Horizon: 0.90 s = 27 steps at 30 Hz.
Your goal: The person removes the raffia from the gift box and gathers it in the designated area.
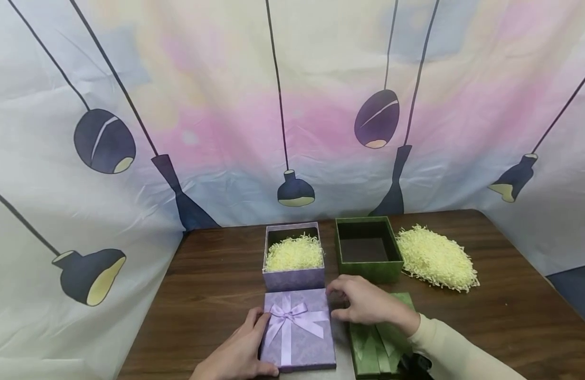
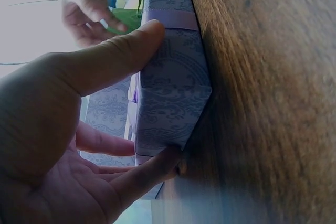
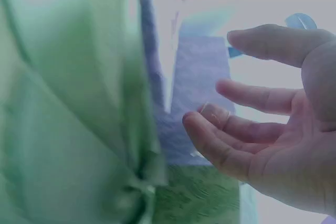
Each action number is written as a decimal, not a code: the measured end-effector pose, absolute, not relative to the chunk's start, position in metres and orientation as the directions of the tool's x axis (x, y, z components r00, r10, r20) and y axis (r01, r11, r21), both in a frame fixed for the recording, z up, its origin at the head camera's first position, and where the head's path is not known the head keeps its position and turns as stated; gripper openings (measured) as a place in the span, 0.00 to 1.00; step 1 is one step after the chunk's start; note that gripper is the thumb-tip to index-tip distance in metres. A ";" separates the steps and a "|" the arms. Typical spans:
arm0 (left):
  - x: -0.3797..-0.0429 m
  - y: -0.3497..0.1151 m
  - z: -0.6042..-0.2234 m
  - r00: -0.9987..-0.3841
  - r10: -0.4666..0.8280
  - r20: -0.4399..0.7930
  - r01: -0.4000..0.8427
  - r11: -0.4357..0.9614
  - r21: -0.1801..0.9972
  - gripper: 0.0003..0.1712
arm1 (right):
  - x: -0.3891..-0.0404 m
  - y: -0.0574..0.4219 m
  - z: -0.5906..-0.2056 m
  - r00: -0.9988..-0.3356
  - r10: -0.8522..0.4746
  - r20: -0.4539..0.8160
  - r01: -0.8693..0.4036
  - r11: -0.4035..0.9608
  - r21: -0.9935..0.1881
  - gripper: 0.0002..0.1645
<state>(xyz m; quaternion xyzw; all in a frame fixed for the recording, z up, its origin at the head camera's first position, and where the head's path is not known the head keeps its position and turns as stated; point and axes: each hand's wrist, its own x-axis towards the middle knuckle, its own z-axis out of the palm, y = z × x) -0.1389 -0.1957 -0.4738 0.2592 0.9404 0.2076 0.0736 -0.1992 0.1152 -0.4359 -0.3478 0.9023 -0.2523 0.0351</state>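
A purple lid (image 1: 304, 343) with a lilac ribbon bow lies flat at the near middle of the table. My left hand (image 1: 242, 345) grips its left near corner; in the left wrist view the thumb presses one side wall and the fingers curl at the adjoining side. Above the gap by the lid's right edge hovers my right hand (image 1: 366, 301), fingers spread and relaxed, holding nothing. Beneath that forearm is a green lid (image 1: 364, 359) with a green ribbon, partly covered by the sleeve. Directly behind the purple lid stands the purple box (image 1: 294, 279), filled with pale yellow paper shreds (image 1: 294, 254).
To the right of the purple box stands an open green box (image 1: 378, 270) with a dark interior. A loose heap of yellow shreds (image 1: 437, 258) sits beside it. The wooden table (image 1: 216, 274) ends at a printed cloth (image 1: 235, 132) behind.
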 end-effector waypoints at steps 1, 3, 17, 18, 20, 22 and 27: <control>-0.138 -0.196 -0.474 -0.856 0.515 -0.030 0.455 0.780 0.429 0.62 | -0.202 0.116 -0.433 -0.755 -0.645 0.119 -0.610 0.624 -0.489 0.22; -0.138 -0.196 -0.475 -0.860 0.510 -0.033 0.448 0.784 0.430 0.62 | -0.207 0.117 -0.428 -0.758 -0.638 0.137 -0.611 0.620 -0.492 0.23; -0.135 -0.196 -0.476 -0.863 0.503 -0.056 0.423 0.777 0.466 0.64 | -0.265 0.114 -0.403 -0.766 -0.593 0.250 -0.622 0.583 -0.522 0.33; -0.134 -0.196 -0.476 -0.863 0.499 -0.071 0.412 0.779 0.473 0.64 | -0.270 0.114 -0.403 -0.766 -0.592 0.251 -0.621 0.582 -0.524 0.34; -0.134 -0.195 -0.476 -0.864 0.498 -0.072 0.409 0.778 0.476 0.64 | -0.279 0.112 -0.403 -0.776 -0.583 0.241 -0.609 0.592 -0.529 0.36; -0.135 -0.196 -0.475 -0.863 0.502 -0.059 0.419 0.776 0.472 0.63 | -0.288 0.112 -0.403 -0.783 -0.580 0.223 -0.594 0.594 -0.542 0.38; -0.137 -0.197 -0.474 -0.857 0.515 -0.020 0.452 0.770 0.450 0.63 | -0.302 0.107 -0.402 -0.781 -0.609 0.142 -0.574 0.608 -0.549 0.47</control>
